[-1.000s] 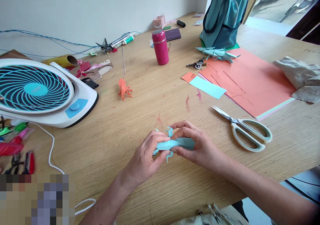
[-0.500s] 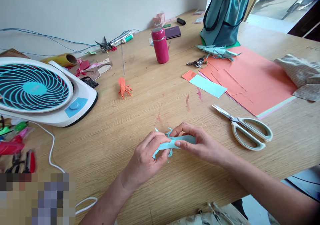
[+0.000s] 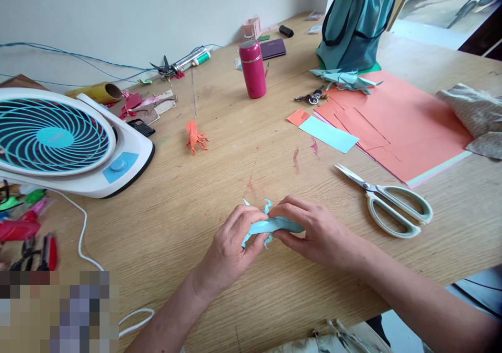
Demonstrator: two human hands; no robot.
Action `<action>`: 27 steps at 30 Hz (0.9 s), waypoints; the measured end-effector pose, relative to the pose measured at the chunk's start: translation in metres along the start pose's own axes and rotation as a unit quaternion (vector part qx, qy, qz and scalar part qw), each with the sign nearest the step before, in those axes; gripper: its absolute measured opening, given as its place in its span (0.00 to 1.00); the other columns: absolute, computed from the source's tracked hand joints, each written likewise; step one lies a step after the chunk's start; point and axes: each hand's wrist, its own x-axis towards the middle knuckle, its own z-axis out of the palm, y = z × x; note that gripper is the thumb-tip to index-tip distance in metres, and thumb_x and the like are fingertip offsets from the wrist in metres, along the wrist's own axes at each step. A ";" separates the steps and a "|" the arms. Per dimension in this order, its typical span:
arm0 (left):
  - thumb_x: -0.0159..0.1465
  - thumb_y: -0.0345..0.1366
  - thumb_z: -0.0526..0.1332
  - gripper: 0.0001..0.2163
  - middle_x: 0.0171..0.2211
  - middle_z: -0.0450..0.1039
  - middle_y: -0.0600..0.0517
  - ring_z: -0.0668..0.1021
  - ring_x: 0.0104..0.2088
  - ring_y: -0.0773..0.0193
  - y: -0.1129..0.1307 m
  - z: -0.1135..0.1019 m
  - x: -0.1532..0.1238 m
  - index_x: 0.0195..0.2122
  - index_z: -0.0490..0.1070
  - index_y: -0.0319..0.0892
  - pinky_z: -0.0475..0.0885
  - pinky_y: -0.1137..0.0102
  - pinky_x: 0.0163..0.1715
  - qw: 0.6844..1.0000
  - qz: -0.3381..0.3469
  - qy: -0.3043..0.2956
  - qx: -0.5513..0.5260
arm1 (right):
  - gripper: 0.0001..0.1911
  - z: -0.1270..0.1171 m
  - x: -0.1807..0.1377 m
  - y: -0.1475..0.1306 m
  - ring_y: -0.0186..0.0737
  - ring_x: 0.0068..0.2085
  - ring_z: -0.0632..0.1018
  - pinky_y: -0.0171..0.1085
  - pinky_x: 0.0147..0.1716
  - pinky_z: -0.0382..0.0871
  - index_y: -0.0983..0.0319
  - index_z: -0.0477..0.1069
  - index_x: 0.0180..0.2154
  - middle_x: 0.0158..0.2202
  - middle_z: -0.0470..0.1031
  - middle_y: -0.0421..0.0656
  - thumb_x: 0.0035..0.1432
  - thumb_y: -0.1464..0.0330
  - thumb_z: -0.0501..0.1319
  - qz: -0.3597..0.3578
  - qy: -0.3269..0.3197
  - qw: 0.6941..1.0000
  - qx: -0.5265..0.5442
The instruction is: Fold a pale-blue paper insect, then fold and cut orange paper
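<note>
A light-blue folded paper insect (image 3: 262, 227) lies between my two hands just over the table (image 3: 188, 201). Thin bent paper legs stick out on both sides of its body. My left hand (image 3: 235, 235) is closed on its left end, thumb below and fingers above. With thumb and fingers along both edges, my right hand (image 3: 308, 227) grips the long body's right part. Scissors (image 3: 366, 186) with pale handles lie to the right of my right hand, blades partly open. Farther off stands an orange paper insect (image 3: 193, 136) with several legs.
A white fan (image 3: 129, 167) stands at the left, its cord (image 3: 83, 232) trailing down the table. Behind are a pink flask (image 3: 253, 73), keys (image 3: 314, 98) and a teal bag (image 3: 349, 34). Orange sheets (image 3: 415, 128) and a blue paper strip (image 3: 329, 134) lie at the right.
My right hand's fingers have closed in along the paper body, and its thumb has slid from the top to the near edge. The legs by the middle show more. The view has shifted slightly.
</note>
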 end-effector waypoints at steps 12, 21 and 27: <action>0.70 0.28 0.54 0.13 0.47 0.68 0.44 0.71 0.50 0.57 -0.003 0.001 -0.001 0.54 0.62 0.43 0.72 0.61 0.50 0.999 0.010 -0.029 -0.017 | 0.08 -0.001 0.002 -0.003 0.39 0.40 0.74 0.38 0.39 0.71 0.60 0.70 0.44 0.42 0.70 0.46 0.62 0.72 0.62 0.010 0.026 0.996 0.086; 0.69 0.27 0.53 0.16 0.49 0.65 0.44 0.71 0.50 0.57 -0.005 0.003 -0.005 0.57 0.59 0.43 0.71 0.59 0.51 0.997 -0.021 -0.039 -0.062 | 0.11 0.002 0.000 0.001 0.39 0.40 0.75 0.37 0.39 0.71 0.58 0.71 0.46 0.43 0.71 0.46 0.61 0.72 0.64 0.006 0.021 0.997 0.076; 0.68 0.25 0.53 0.17 0.50 0.64 0.43 0.69 0.53 0.57 -0.005 0.003 -0.006 0.58 0.57 0.42 0.68 0.60 0.55 0.995 -0.024 -0.053 -0.080 | 0.09 0.002 0.001 0.000 0.38 0.39 0.75 0.37 0.39 0.71 0.59 0.71 0.45 0.41 0.71 0.45 0.61 0.71 0.64 0.020 0.034 0.996 0.076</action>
